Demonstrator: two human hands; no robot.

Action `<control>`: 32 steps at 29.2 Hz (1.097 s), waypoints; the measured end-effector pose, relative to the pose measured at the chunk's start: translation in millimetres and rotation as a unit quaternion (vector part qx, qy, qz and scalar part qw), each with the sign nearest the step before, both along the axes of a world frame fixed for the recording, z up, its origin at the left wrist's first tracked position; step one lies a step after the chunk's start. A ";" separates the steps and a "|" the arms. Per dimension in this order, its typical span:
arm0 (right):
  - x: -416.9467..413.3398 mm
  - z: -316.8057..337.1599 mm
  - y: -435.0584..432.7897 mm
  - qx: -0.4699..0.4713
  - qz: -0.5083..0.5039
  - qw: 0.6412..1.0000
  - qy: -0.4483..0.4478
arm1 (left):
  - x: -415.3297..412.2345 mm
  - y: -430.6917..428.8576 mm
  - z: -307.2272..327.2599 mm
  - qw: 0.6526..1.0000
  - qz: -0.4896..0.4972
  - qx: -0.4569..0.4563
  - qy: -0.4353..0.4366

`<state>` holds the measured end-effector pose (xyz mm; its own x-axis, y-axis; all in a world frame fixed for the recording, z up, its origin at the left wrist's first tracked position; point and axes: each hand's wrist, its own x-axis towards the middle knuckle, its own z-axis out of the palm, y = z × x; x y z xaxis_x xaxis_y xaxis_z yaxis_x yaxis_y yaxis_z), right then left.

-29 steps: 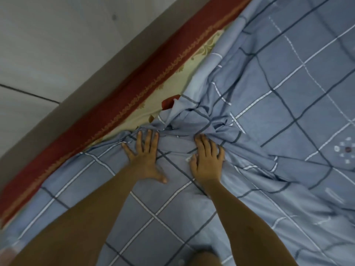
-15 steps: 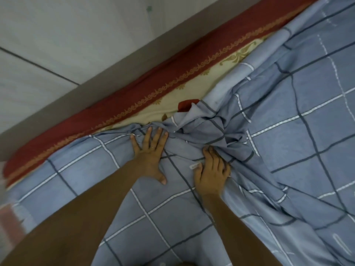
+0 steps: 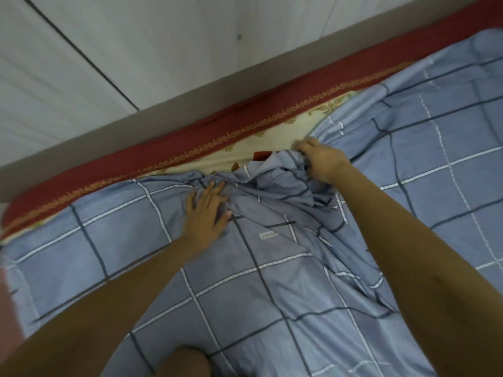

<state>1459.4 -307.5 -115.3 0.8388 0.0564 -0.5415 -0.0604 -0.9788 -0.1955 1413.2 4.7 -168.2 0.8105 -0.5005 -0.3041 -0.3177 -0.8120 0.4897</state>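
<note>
pressing flat on the blue checked sheet (image 3: 272,281), the left hand (image 3: 206,213) lay with its fingers straight and a little spread, the fingertips pointing at the bunched fabric (image 3: 275,186) along the sheet's far edge. the right hand (image 3: 322,161) sat beyond and to the right of it, fingers curled tight round a gathered fistful of that same sheet, right where the cloth met the cream panel (image 3: 272,137) of the mattress. the two hands were apart, with the crumpled ridge of cloth running between them.

the sheet covered most of the bed, its dark and white grid lines smooth near the person and creased into folds toward the right forearm. a small white label (image 3: 268,235) showed on the cloth just beside the left hand's thumb side. past the sheet's edge the mattress lay bare, a cream strip with gold scrollwork and then a red border (image 3: 163,156) with a gold chain pattern. a grey band (image 3: 190,99) ran beside the red border, and pale floor tiles (image 3: 136,50) lay beyond it. a knee (image 3: 185,360) rested on the sheet at the bottom edge of the view.
</note>
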 end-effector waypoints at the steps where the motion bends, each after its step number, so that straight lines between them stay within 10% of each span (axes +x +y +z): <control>1: 2.4 3.0 -1.5 -0.043 0.014 0.999 0.003 | -1.8 -1.9 3.8 0.997 0.056 -0.037 -0.023; 5: -5.9 9.8 -20.0 -0.176 -0.098 0.978 0.046 | 20.9 -21.0 20.2 0.989 0.132 -0.062 -0.028; 12: -7.7 47.6 -49.5 -0.098 -0.206 0.971 0.077 | 85.8 -53.9 30.0 0.997 0.039 0.035 0.062; 16: -4.1 61.5 -70.4 0.016 -0.239 0.971 -0.028 | 94.7 -44.7 42.8 0.992 0.023 -0.054 0.114; 23: -0.2 74.3 -66.1 -0.099 -0.391 0.906 -0.131 | 106.1 -52.6 56.8 0.962 0.088 -0.134 0.222; 26: 13.7 71.0 -65.8 0.066 -0.537 0.833 -0.117 | 119.0 -58.7 54.0 0.981 0.123 -0.122 0.084; 29: 37.2 67.0 -64.2 0.253 -0.703 0.660 -0.083 | 130.8 -68.5 45.3 0.978 0.151 -0.143 0.030; 32: 52.9 52.7 -69.5 0.300 -0.675 0.661 -0.132 | 139.9 -79.5 31.6 0.970 0.191 -0.149 0.024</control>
<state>1512.3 -377.0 -62.7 0.4046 -0.7018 -0.5863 -0.6859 0.1911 -0.7021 1553.1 -74.9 -136.6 0.9427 -0.2383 -0.2336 0.0068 -0.6863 0.7273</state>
